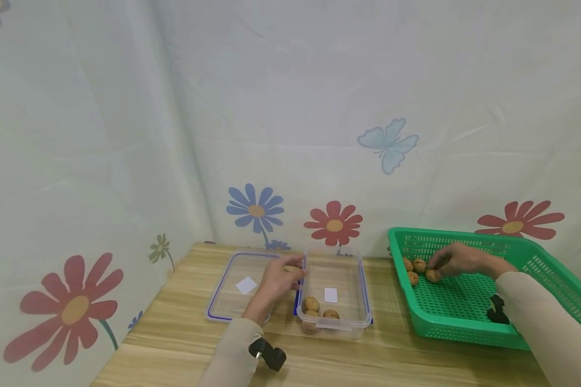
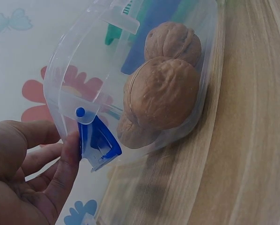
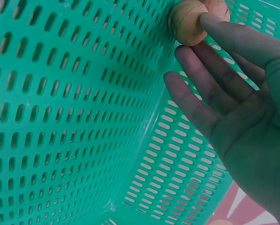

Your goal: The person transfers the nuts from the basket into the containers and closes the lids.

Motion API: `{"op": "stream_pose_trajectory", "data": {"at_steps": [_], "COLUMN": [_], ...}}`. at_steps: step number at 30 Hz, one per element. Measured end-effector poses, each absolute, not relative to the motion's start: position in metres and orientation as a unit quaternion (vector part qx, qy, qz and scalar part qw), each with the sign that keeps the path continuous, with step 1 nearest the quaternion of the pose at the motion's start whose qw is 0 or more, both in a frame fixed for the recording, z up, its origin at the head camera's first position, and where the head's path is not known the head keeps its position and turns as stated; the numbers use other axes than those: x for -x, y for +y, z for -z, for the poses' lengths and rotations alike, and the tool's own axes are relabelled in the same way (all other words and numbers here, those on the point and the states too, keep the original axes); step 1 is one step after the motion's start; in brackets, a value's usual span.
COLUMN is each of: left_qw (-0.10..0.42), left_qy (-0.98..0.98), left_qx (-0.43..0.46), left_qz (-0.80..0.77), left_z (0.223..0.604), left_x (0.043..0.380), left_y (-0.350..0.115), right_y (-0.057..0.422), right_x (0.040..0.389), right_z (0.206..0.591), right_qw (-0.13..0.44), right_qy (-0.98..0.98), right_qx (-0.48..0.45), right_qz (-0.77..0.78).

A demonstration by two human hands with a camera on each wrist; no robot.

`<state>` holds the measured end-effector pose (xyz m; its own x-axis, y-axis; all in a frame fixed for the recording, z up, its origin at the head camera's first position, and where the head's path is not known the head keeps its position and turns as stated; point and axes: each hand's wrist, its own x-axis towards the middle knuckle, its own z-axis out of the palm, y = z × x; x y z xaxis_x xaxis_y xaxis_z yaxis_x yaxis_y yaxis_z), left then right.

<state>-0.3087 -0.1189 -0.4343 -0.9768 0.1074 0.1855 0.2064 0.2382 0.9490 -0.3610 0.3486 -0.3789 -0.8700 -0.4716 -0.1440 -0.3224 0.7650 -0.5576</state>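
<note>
A clear plastic container (image 1: 336,274) stands on the table with a few walnuts (image 2: 165,93) at its near end. My left hand (image 1: 282,277) holds its left side by the rim, its fingertips beside a blue clip (image 2: 98,143) in the left wrist view. Over on the right, my right hand (image 1: 460,259) reaches into a green basket (image 1: 416,317). Its thumb and fingers pinch a walnut (image 3: 189,23) low in the basket's left part. Other walnuts (image 1: 419,264) lie right beside that one.
A clear lid (image 1: 225,295) with a blue seal lies flat to the left of the container, partly behind my left hand. Both stand on a wood-grain table (image 1: 174,338). Behind the table hangs a pale curtain (image 1: 290,107) printed with flowers and a butterfly.
</note>
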Motion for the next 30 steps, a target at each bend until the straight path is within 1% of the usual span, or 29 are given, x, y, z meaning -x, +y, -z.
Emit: {"op": "stream_pose_trajectory", "data": {"at_steps": [23,30], "left_qw": [0.04,0.04], "left_qy": [-0.784,-0.785], "left_qx": [0.1,0.096], "left_qz": [0.611,0.611], "left_z": [0.4326,0.4335], "left_x": [0.307,0.3068], "left_y": [-0.1186,-0.1178], "right_y": [0.3487,0.3486], "right_x": [0.3645,0.361], "right_z": [0.3843,0.3801], "right_qw": [0.114,0.118], "right_qy": [0.94,0.935], "right_qx": [0.209,0.206], "right_qz": [0.246,0.263]}}
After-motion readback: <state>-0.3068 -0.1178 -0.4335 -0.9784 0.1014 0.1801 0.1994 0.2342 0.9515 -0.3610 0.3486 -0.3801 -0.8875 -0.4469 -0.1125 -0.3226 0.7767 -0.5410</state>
